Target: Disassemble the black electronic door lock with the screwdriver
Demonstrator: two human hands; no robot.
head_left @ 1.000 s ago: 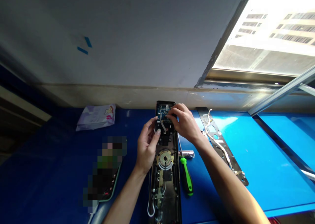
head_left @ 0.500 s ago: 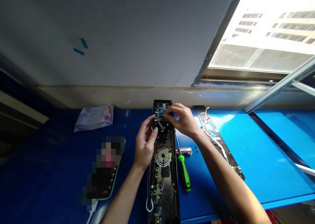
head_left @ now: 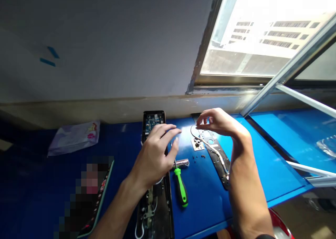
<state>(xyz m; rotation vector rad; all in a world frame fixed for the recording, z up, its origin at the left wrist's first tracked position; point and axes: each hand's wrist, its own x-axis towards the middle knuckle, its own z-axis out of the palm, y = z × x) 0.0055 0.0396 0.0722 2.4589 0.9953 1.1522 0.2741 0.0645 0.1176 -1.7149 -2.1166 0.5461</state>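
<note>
A long black door-lock body point(head_left: 155, 211) lies opened on the blue table, its blue circuit board point(head_left: 153, 120) at the far end. My left hand point(head_left: 154, 155) hovers over the middle of the lock with fingers stretched out and holding nothing. My right hand point(head_left: 223, 125) is off to the right of the lock, above a dark metal mounting plate point(head_left: 219, 160). Its fingertips are pinched on a thin white cable point(head_left: 193, 131). A small square metal part point(head_left: 197, 144) hangs at the cable's lower end.
A green-handled screwdriver point(head_left: 181, 189) and a small silver cylinder point(head_left: 183, 162) lie just right of the lock. Tiny dark screws point(head_left: 198, 157) are scattered near them. A tissue pack point(head_left: 75, 138) sits far left, a phone point(head_left: 90, 197) near left. The table edge point(head_left: 262, 200) and window frame are on the right.
My right hand left the circuit board and moved right, carrying the cable with its small part over the metal plate. My left hand opened over the lock. The view turned right.
</note>
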